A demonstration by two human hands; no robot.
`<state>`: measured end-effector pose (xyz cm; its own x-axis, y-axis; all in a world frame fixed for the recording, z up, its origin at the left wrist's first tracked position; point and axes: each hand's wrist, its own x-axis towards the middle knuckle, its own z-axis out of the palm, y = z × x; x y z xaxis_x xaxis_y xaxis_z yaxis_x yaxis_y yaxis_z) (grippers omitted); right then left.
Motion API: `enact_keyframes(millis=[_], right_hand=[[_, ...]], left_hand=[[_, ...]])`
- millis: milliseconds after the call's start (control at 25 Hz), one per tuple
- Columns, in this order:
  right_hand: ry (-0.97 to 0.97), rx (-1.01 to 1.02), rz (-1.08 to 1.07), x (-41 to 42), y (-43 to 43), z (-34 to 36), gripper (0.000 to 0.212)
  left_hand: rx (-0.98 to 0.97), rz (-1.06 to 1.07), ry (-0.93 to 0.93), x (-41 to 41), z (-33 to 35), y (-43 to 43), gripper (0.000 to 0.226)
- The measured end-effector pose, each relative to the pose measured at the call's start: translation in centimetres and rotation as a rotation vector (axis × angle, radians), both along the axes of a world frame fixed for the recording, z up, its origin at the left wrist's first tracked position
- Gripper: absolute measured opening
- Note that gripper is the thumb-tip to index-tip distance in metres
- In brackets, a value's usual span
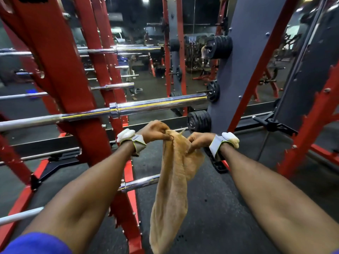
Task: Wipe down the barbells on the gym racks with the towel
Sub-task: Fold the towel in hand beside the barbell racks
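A tan towel (171, 189) hangs down in front of me, held at its top edge by both hands. My left hand (156, 132) grips the top left corner and my right hand (199, 141) pinches the top right part. Just above and beyond the hands, a chrome barbell (157, 105) lies across the red rack (73, 92), its thick sleeve end pointing right. A lower barbell (141, 182) passes behind the towel. More chrome bars (117, 49) rest higher on the rack. The hands are apart from all the bars.
A grey upright (236, 70) with black weight plates (219, 46) stands to the right, and more plates (199, 121) sit just beyond my hands. A red slanted frame (308, 125) rises at the far right. Dark rubber floor (220, 208) lies below.
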<state>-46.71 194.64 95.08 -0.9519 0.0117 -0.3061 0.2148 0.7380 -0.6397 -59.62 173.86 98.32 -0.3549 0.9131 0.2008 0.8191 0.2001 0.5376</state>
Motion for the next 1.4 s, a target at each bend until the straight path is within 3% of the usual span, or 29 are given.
enact_keyframes(millis=[80,200,320,400,560,720,800,840,920,1040,1160,1240,1280,1400], right_hand=[[0.013,-0.029,-0.068,0.3,0.8,-1.5,0.05],[0.12,-0.121,-0.144,1.9,0.4,-0.8,0.022],[0.323,-0.242,-0.277,2.7,0.5,1.1,0.033],[0.439,-0.284,-0.35,3.0,0.6,2.1,0.026],[0.568,-0.379,-0.445,3.7,0.2,3.1,0.02],[0.722,-0.475,-0.552,4.5,-0.4,5.9,0.023],[0.816,-0.628,-0.591,4.8,0.3,8.3,0.016],[0.811,-0.775,-0.583,4.9,1.1,9.1,0.016],[0.64,-0.979,-0.52,4.9,1.6,9.1,0.035],[0.38,-0.815,-0.485,4.5,0.7,6.4,0.057],[0.545,-0.903,-0.572,4.3,1.7,6.1,0.048],[0.542,-1.062,-0.458,4.5,2.1,5.6,0.046],[0.44,-1.054,-0.404,4.6,1.6,4.5,0.047],[0.038,-0.764,-0.36,3.8,-1.1,-0.9,0.036]], left_hand=[[0.128,0.071,-0.213,-1.2,-1.1,-1.3,0.016],[0.278,0.157,-0.463,-1.7,-2.3,-2.7,0.023],[0.404,0.239,-0.624,-0.8,-3.1,-3.2,0.026],[0.467,0.292,-0.699,-0.4,-3.5,-3.1,0.026],[0.547,0.323,-0.769,0.4,-3.2,-2.2,0.002],[0.656,0.306,-0.857,1.8,-1.1,-0.5,0.003],[0.76,0.237,-0.917,2.6,1.5,0.8,0.014],[0.832,0.194,-0.952,3.1,3.2,1.5,0.013],[0.94,0.116,-0.993,4.0,6.7,2.7,0.001],[0.99,0.078,-1.027,4.7,9.2,4.1,0.005],[1.039,0.094,-1.118,4.8,10.0,4.6,0.005],[1.141,0.091,-1.203,4.8,11.0,5.2,0.005],[1.18,0.098,-1.232,4.9,11.6,5.6,0.006],[1.218,0.139,-1.257,5.0,12.2,6.6,0.013]])
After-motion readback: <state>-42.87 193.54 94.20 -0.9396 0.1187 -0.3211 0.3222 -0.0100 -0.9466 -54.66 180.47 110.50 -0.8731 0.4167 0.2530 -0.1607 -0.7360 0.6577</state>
